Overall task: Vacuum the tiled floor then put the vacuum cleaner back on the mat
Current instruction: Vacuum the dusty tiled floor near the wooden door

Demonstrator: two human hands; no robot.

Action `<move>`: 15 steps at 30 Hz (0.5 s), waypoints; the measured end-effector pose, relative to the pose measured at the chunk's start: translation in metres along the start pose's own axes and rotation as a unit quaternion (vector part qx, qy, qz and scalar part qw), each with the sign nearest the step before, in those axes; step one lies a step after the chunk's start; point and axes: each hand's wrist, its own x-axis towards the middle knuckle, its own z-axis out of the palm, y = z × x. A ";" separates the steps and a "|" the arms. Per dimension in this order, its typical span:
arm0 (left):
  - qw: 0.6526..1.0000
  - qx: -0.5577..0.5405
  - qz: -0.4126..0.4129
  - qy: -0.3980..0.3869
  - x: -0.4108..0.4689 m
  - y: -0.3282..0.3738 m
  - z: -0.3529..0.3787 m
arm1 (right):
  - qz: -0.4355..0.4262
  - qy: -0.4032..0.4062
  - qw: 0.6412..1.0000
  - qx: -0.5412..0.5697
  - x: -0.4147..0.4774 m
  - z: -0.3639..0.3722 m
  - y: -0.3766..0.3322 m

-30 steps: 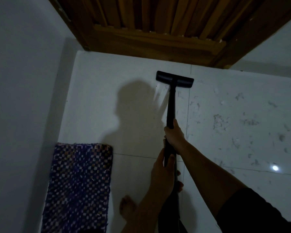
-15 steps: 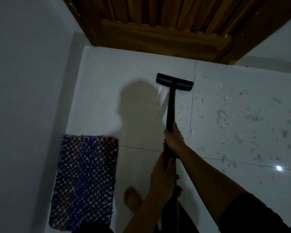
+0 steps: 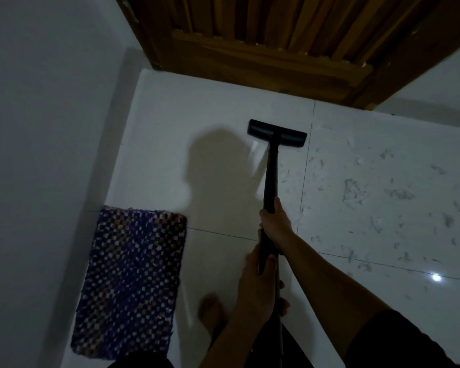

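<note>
Right hand (image 3: 275,224) grips vacuum cleaner (image 3: 271,176) wand, left hand (image 3: 255,290) just behind.

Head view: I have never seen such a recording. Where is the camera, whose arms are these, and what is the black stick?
The camera sits on a person's head and looks down, so both bare arms are that person's own. The right hand and, nearer the body, the left hand grip the black tube of a vacuum cleaner; its flat black floor head rests on the white tiled floor. Grey scraps of dirt lie to its right. A purple-and-white woven mat lies left, beside the wall; a brown wooden door stands ahead.
</note>
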 end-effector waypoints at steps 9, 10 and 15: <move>1.000 0.025 -0.003 -0.014 0.000 0.006 0.003 | 0.008 0.020 1.000 0.005 0.002 -0.007 0.002; 0.999 0.029 -0.010 -0.021 -0.002 0.005 0.002 | 0.015 0.016 1.000 -0.002 0.003 -0.006 0.003; 0.999 0.046 0.010 -0.015 -0.027 -0.021 -0.059 | 0.001 0.019 1.000 0.024 -0.033 0.055 0.017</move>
